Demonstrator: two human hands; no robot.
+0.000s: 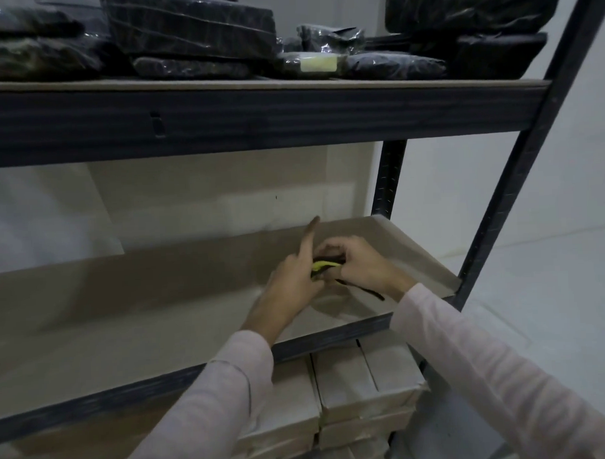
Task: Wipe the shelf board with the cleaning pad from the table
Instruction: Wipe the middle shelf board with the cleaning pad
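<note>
Nearest the camera, two pale pink sleeves (211, 397) reach forward from the bottom edge. Below them, under the middle board, stacked cardboard boxes (361, 388) sit on the level beneath, pushed toward the right end.

Both hands meet over the right part of the shelf board (132, 310), a bare, light brown surface edged by a dark metal rail. The left hand (289, 284) has its index finger stretched up and away while the other fingers curl against the cleaning pad (324, 265), a small yellow and dark thing held between the two hands just above the board. The right hand (359, 261) is closed around the pad from the other side, fingers bent over its top. A thin dark strap (361, 289) trails from it toward the right wrist (whether the pad touches the board cannot be told; it is mostly hidden by fingers).

Behind the hands stands a plain pale wall. Higher up, the upper shelf (255, 83) carries dark packages wrapped in shiny plastic (191, 34). A dark upright post (518, 173) frames the right side.
</note>
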